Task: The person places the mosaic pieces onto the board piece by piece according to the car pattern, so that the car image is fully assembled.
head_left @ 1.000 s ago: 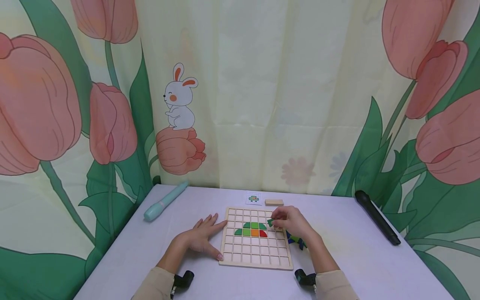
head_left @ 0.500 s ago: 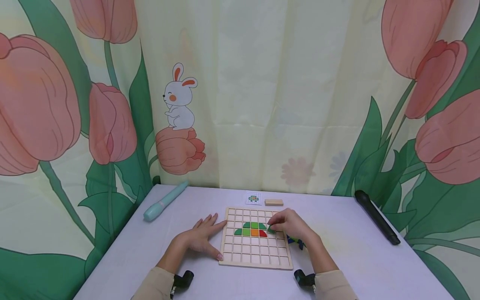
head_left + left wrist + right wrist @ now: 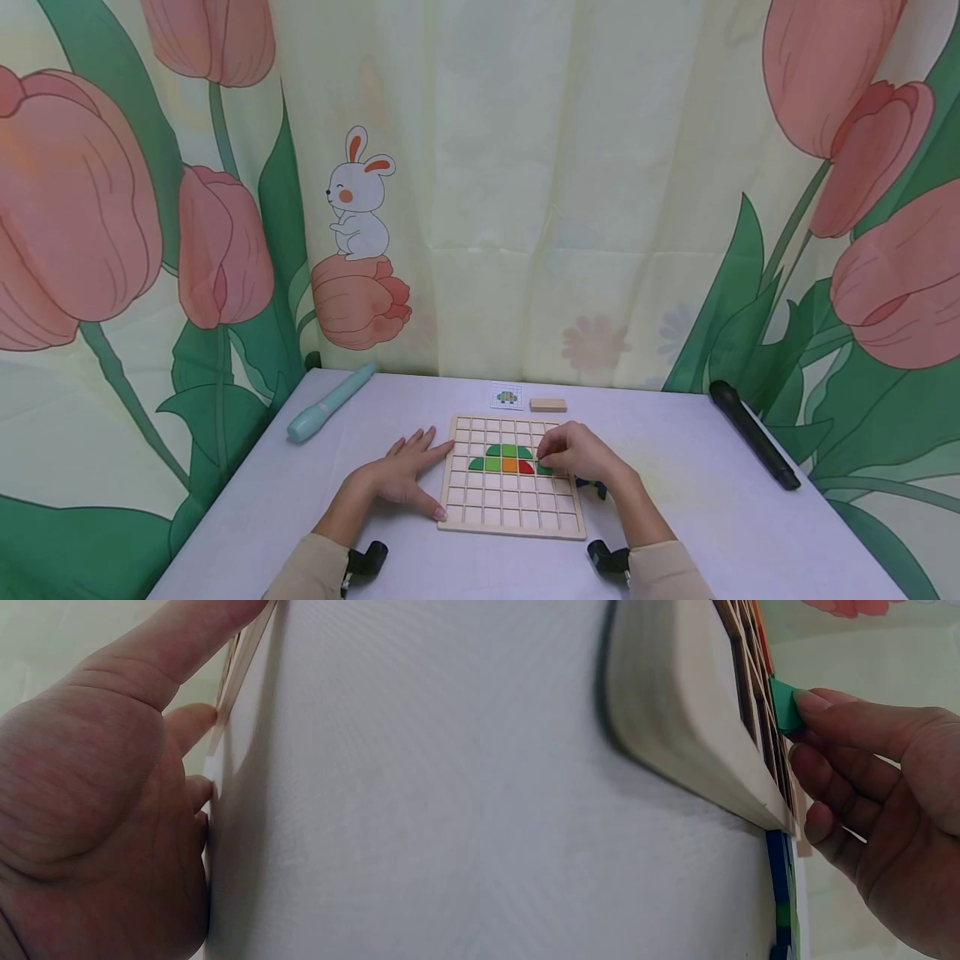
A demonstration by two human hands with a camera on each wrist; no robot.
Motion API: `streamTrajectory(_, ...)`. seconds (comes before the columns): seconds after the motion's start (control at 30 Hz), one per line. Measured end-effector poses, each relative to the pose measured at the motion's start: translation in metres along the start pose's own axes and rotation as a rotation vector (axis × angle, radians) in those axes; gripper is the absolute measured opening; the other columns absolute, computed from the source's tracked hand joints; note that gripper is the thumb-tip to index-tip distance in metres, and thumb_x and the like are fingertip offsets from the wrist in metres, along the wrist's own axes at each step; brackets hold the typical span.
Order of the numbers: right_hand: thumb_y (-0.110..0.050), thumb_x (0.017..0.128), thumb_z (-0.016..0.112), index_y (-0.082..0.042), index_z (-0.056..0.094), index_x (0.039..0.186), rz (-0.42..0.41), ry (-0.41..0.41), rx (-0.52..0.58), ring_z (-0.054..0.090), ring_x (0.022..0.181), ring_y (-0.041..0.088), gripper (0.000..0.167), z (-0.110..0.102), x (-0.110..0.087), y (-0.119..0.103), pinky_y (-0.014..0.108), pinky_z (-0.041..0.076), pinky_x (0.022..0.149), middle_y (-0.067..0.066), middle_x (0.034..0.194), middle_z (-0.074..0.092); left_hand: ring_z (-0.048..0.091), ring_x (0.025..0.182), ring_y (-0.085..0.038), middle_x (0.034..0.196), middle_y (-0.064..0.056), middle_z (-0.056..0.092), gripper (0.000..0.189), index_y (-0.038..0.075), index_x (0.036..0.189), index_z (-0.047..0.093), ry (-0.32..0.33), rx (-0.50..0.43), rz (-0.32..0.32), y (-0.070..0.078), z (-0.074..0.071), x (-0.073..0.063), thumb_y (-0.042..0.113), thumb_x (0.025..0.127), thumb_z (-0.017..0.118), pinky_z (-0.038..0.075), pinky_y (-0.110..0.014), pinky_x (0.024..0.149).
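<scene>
A wooden grid board [image 3: 510, 521] lies on the white-covered table. In its cells sit green tiles [image 3: 492, 464], an orange tile [image 3: 510, 465] and a red tile [image 3: 527, 467]. Against the board's left edge, my left hand [image 3: 397, 479] rests with fingers spread, thumb and index finger touching the frame. My right hand [image 3: 581, 454] is over the board's right half, pinching a dark green tile [image 3: 784, 706] between thumb and index finger. That tile stands tilted at the cell right of the red one; in the head view the fingers partly cover it.
Behind the board lie a small pattern card [image 3: 507, 397] and a wooden block [image 3: 548, 405]. Blue and green tiles [image 3: 592, 486] lie at its right edge, partly hidden by my right arm. A teal rod [image 3: 330, 404] is at left, a black rod [image 3: 753, 435] at right.
My right hand has moved slightly down and toward me with the dark green tile, bringing it to the cell beside the red tile. The left hand stays put.
</scene>
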State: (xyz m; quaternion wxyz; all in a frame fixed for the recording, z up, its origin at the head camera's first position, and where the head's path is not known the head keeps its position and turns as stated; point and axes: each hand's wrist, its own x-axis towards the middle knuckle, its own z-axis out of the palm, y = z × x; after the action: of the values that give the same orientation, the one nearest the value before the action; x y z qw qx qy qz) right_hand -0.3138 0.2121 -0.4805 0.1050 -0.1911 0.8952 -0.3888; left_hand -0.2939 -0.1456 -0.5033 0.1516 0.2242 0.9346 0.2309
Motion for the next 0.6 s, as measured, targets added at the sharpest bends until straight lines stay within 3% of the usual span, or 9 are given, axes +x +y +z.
streamTrajectory(0.6, -0.004, 0.085, 0.084, -0.012, 0.081, 0.094, 0.011, -0.02, -0.032, 0.058, 0.08, 0.017, 0.013, 0.002, 0.0001, 0.0004, 0.025, 0.05, 0.066, -0.001, 0.082, 0.069, 0.004, 0.163, -0.036, 0.176, -0.014, 0.012, 0.12, 0.031, 0.164, 0.032, 0.005, -0.005, 0.001, 0.0019, -0.0009, -0.0022, 0.07, 0.065, 0.087, 0.006, -0.061, 0.13)
